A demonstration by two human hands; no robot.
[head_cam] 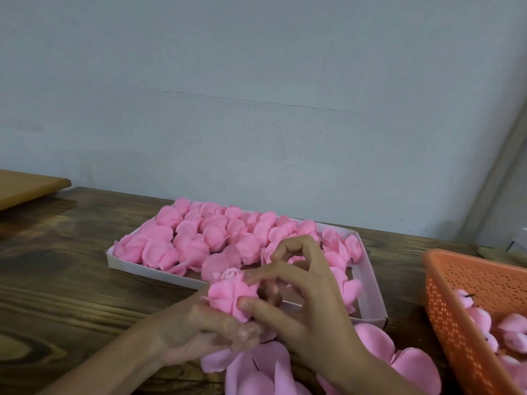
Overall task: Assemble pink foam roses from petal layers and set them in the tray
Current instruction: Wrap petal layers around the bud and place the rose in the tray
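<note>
A pink foam rose (pixel 228 295) with a paler bud at its top is held just in front of the white tray (pixel 134 265). My left hand (pixel 199 329) grips it from below. My right hand (pixel 296 289) presses its petals from the right with thumb and fingers. The tray holds several finished pink roses (pixel 205 235); its near right corner is bare. Flat pink petal layers (pixel 262 372) lie on the table under my hands.
An orange perforated basket (pixel 467 303) with several pink rose buds stands at the right. The wooden table (pixel 57 275) runs to a grey wall behind the tray. A tan board (pixel 25 186) lies at the far left.
</note>
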